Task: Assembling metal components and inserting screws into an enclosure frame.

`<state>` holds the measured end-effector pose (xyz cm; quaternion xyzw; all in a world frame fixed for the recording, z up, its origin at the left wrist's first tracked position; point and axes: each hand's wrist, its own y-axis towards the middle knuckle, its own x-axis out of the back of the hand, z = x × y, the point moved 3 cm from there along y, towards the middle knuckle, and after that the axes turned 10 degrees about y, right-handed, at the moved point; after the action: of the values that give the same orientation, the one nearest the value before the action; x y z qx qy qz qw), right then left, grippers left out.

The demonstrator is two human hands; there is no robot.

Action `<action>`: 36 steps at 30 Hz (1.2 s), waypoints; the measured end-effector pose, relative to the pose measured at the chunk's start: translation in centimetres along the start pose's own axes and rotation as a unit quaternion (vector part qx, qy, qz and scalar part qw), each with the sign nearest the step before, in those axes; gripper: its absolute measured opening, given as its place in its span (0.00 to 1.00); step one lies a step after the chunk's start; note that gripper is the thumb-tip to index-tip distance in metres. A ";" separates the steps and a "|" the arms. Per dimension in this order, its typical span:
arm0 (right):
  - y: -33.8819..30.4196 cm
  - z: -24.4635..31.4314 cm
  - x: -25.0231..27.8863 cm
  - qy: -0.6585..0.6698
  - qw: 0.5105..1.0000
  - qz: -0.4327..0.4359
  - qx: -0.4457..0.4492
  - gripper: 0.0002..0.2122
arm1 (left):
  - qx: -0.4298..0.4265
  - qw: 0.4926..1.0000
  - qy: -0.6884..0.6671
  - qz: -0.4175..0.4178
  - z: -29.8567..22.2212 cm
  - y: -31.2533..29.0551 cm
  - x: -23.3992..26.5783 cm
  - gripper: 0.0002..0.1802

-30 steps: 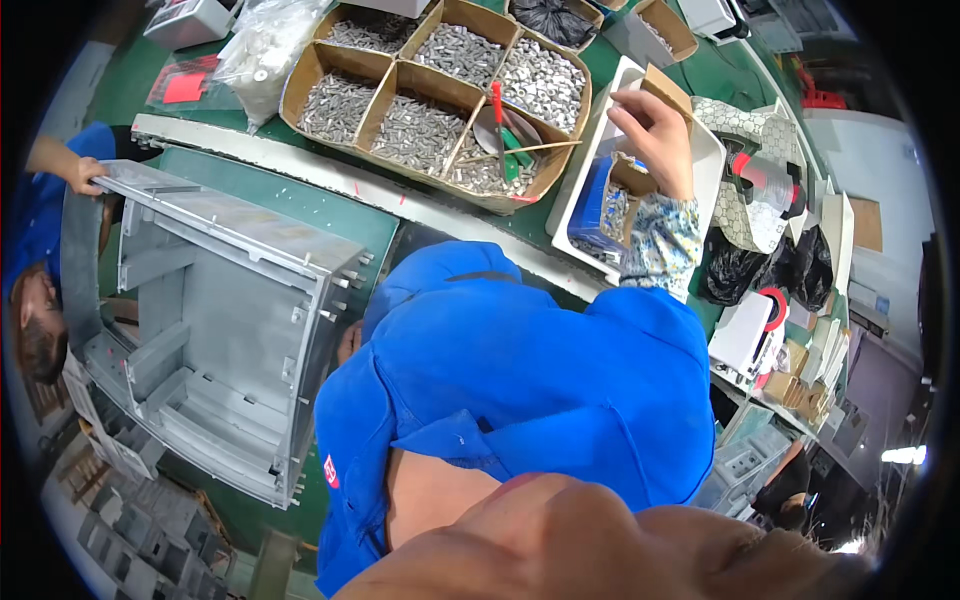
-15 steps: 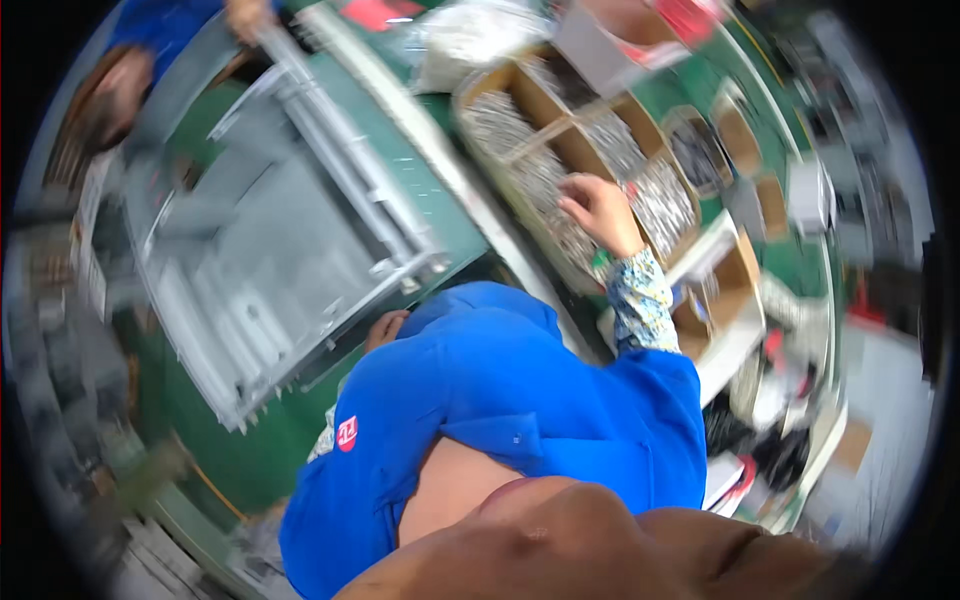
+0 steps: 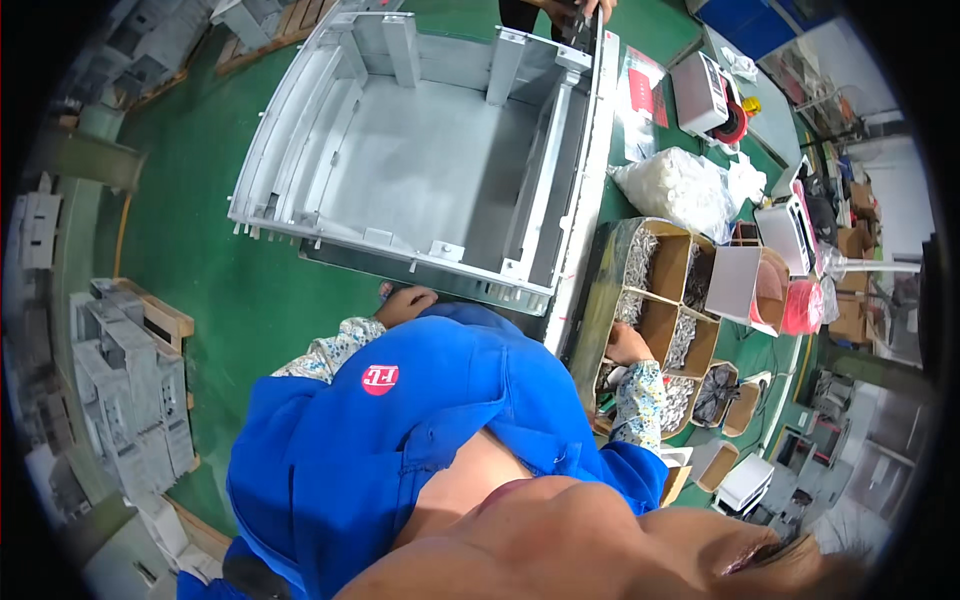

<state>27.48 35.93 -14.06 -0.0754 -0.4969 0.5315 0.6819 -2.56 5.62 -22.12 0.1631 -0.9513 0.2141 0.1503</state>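
Observation:
My left hand (image 3: 407,304) is low at the near edge of a large grey metal cabinet (image 3: 410,150), close against my blue jacket. Its fingers are curled, and whatever they may hold is hidden. My right hand (image 3: 628,345) reaches into a divided cardboard box (image 3: 657,325), fingers bent together and pointing down. Small silvery metal parts (image 3: 682,340) fill several of its compartments. What the right fingertips grip, if anything, is too small to make out. The cabinet lies on its back on the green-topped bench, its open side up.
At the cabinet's far end another person's hand (image 3: 603,8) is beside a dark tool. Behind the divided box are a bag of white pieces (image 3: 680,190) and a white box (image 3: 735,285). Grey metal housings (image 3: 125,380) stand stacked on pallets at the left.
The view has swung, so the cabinet now appears upper middle and the box lower right. My right hand has gone from above the metal parts down into a compartment. My left hand stays low.

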 end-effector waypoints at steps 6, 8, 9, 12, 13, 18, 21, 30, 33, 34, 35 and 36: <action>-0.1 1.1 0.1 0.070 0.992 0.091 0.054 0.19 | -0.020 0.999 0.023 0.014 -0.4 0.4 0.1 0.15; 0.7 -2.1 -1.4 0.190 0.975 0.093 0.070 0.18 | -0.019 0.999 0.027 0.013 -0.6 0.3 -0.1 0.15; 1.0 -2.9 -1.4 0.145 0.981 0.125 0.026 0.18 | -0.015 0.999 0.035 0.019 -0.7 0.6 0.0 0.16; 1.3 -4.0 -1.4 0.136 0.984 0.117 0.002 0.17 | 0.000 1.000 0.030 0.006 -1.1 0.4 0.1 0.15; 1.1 -3.6 -1.5 0.096 0.990 0.093 0.034 0.18 | -0.010 1.000 0.021 0.005 -0.6 0.6 0.0 0.16; 0.1 -2.1 -1.3 0.094 0.990 0.105 0.002 0.17 | -0.015 1.000 0.026 0.009 -0.8 0.7 0.1 0.15; 0.1 -0.5 -1.1 0.063 0.994 0.089 0.030 0.16 | -0.014 1.000 0.008 0.014 -0.7 0.9 0.1 0.14; 0.1 -0.2 -0.4 0.063 0.992 -0.091 0.060 0.10 | 0.016 0.999 0.006 0.038 -1.3 0.5 1.2 0.13; -0.6 -0.3 -0.1 0.040 0.978 -0.203 0.037 0.11 | 0.037 0.997 -0.018 0.061 -1.8 -0.2 1.8 0.14; -0.8 0.0 0.5 0.031 0.968 -0.246 0.026 0.11 | 0.042 0.997 -0.026 0.065 -2.4 -0.5 2.1 0.15; -1.1 0.4 1.1 0.022 0.957 -0.288 0.016 0.12 | 0.049 0.996 -0.035 0.068 -3.2 -1.0 2.6 0.15; -1.6 0.8 1.7 0.025 0.957 -0.290 0.016 0.12 | 0.048 0.996 -0.032 0.069 -5.6 -1.7 3.2 0.15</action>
<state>27.78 36.27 -11.64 0.0693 -0.4718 0.3167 0.8199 -3.62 5.89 -15.56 0.1110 -0.9531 0.2644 0.0970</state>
